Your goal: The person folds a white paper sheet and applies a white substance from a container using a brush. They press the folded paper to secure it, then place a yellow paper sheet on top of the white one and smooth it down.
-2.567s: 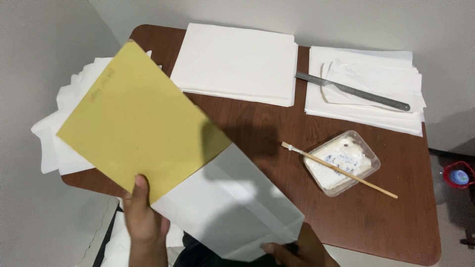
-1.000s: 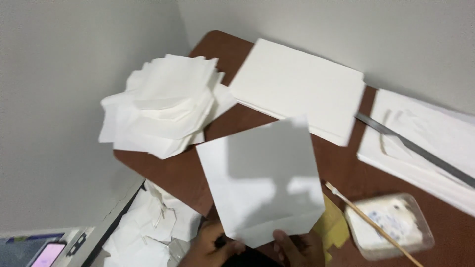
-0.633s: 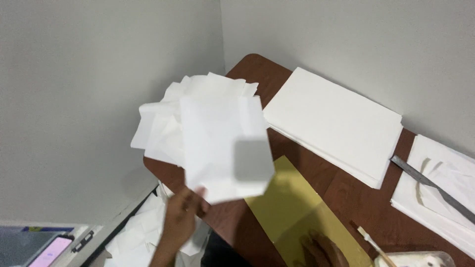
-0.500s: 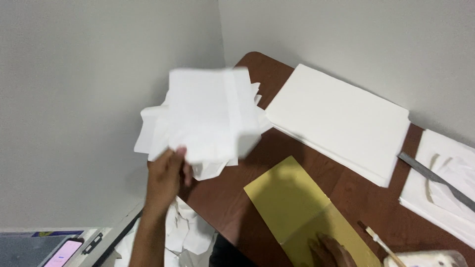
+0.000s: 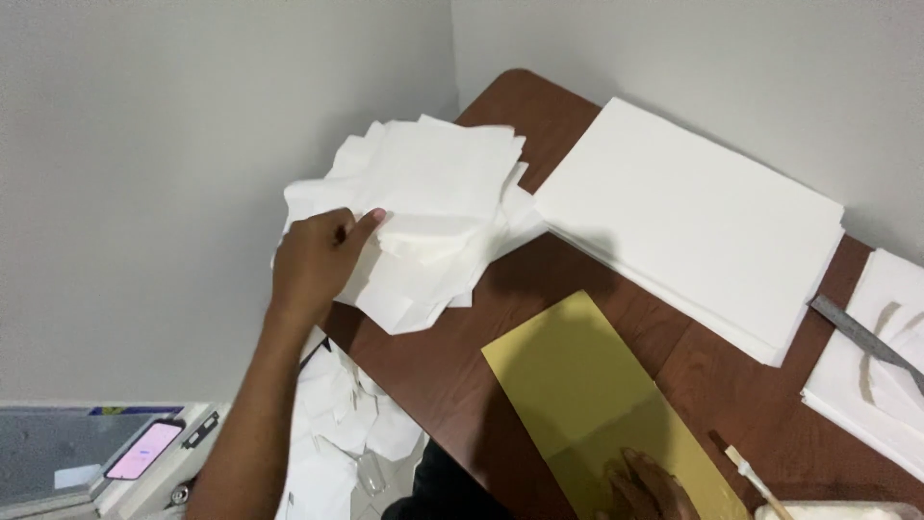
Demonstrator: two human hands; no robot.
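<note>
My left hand [image 5: 316,258] rests on a loose heap of folded white paper pieces [image 5: 433,207] at the table's left corner, its fingers lying flat on the top sheet. At the bottom edge my right hand [image 5: 643,484] presses fingertips down on a yellow card [image 5: 587,395] that lies flat on the brown table [image 5: 452,371]. Most of the right hand is out of frame.
A thick stack of large white sheets [image 5: 688,217] lies at the back. At the right, a metal ruler [image 5: 866,337] sits on another white stack [image 5: 881,385]. A brush handle [image 5: 756,480] shows at the bottom right. White scraps [image 5: 337,443] and a phone [image 5: 144,450] lie below the table.
My left hand carried the white folded sheet left and laid it onto the heap. The yellow card is now bare on the table under my right hand.
</note>
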